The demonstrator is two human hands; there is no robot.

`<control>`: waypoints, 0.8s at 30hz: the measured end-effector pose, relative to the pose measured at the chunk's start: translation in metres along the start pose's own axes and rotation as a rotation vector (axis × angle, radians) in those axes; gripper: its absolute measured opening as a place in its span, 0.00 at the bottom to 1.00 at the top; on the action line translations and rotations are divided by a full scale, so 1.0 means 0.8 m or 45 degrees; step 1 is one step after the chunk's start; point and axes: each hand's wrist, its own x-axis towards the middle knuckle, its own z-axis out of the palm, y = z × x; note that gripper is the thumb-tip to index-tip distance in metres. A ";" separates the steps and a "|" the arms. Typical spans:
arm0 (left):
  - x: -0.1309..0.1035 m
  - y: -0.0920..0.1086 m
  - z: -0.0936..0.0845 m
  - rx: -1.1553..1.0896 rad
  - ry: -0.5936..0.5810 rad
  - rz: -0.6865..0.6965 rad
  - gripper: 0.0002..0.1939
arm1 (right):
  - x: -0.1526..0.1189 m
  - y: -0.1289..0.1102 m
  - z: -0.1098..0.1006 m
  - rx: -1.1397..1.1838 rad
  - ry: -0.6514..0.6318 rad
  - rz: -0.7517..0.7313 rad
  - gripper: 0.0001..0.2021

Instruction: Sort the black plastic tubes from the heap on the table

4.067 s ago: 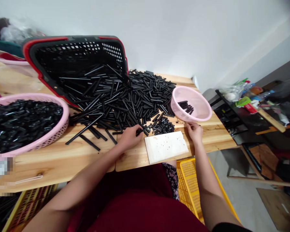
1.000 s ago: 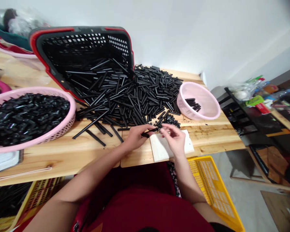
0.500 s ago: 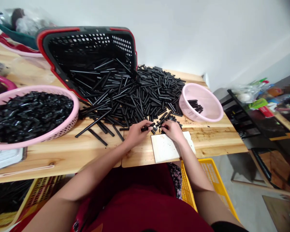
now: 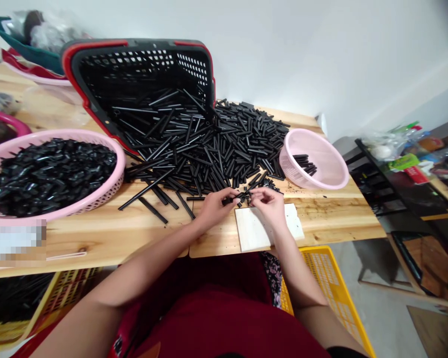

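My left hand [image 4: 217, 206] is closed on a short black tube [image 4: 228, 201] near the table's front edge. Just to its right, my right hand [image 4: 269, 204] pinches something small and dark that I cannot make out, close to the left fingertips. Small black pieces [image 4: 271, 184] lie under and behind the fingers. Beneath the right wrist is a pale board [image 4: 252, 231]. Beyond both hands spreads a large heap of black tubes [image 4: 216, 154], running out of a tipped black and red basket [image 4: 140, 45].
A pink basket [image 4: 115, 184] full of glossy black pieces stands at the left. On the right, a pink bowl [image 4: 330, 164] holds several black tubes. A yellow crate [image 4: 332, 278] is below the table edge. Behind is a white wall.
My right hand has shifted slightly, its fingers now raised and nearer my left fingertips. My left hand still grips a tube. The whole view has moved slightly.
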 end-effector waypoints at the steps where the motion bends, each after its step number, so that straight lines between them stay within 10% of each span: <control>1: -0.002 0.001 0.001 0.035 0.011 0.024 0.15 | -0.006 -0.005 0.008 -0.047 0.030 -0.019 0.12; 11: -0.007 -0.009 0.001 0.312 0.225 0.278 0.14 | -0.025 -0.011 0.042 0.269 0.048 0.083 0.17; 24: -0.005 0.007 0.000 -0.090 0.137 0.063 0.15 | -0.030 -0.012 0.032 0.344 0.133 0.110 0.19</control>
